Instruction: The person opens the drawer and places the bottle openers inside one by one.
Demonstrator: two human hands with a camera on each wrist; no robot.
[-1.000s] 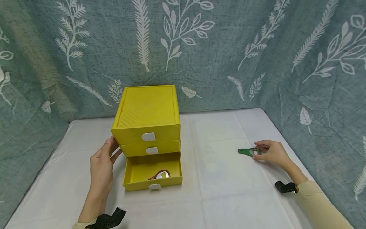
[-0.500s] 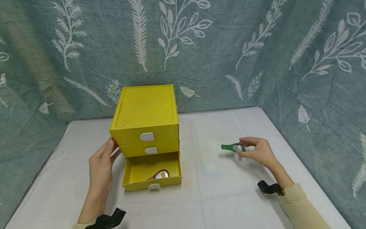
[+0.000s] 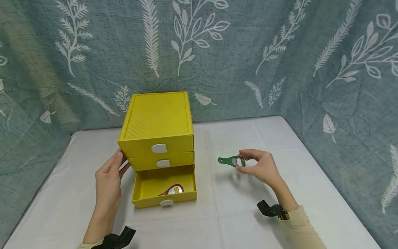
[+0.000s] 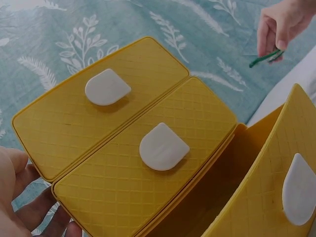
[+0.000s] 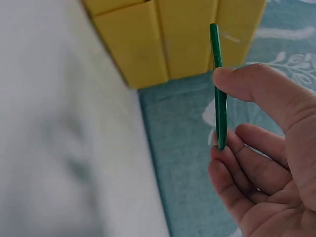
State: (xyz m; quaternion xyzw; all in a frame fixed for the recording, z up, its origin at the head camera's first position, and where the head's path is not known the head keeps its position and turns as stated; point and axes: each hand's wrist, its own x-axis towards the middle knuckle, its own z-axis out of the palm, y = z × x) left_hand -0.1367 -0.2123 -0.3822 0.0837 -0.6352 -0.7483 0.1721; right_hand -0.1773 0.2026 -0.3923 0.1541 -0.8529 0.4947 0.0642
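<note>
My right hand (image 3: 261, 167) pinches a green bottle opener (image 3: 228, 160) by its ring-shaped head, thumb on one edge and fingers on the other. The opener is held above the white cloth, its handle pointing left toward the drawer unit. In the right wrist view the green opener (image 5: 220, 106) appears edge-on. My left hand (image 3: 109, 183) rests its fingers against the left side of the yellow drawer unit (image 3: 158, 117). The unit's bottom drawer (image 3: 186, 197) is pulled out, and a red bottle opener (image 3: 175, 189) with a metal insert lies inside.
Above the pulled-out drawer, two closed drawers have white tabs, an upper tab (image 3: 159, 148) and a middle tab (image 3: 163, 163). A white cloth (image 3: 217, 221) covers the table. Green-blue patterned curtains (image 3: 236, 62) enclose the back and sides.
My right hand has lifted the green bottle opener off the cloth and carried it left toward the drawer unit. My left hand stays at the unit's side.
</note>
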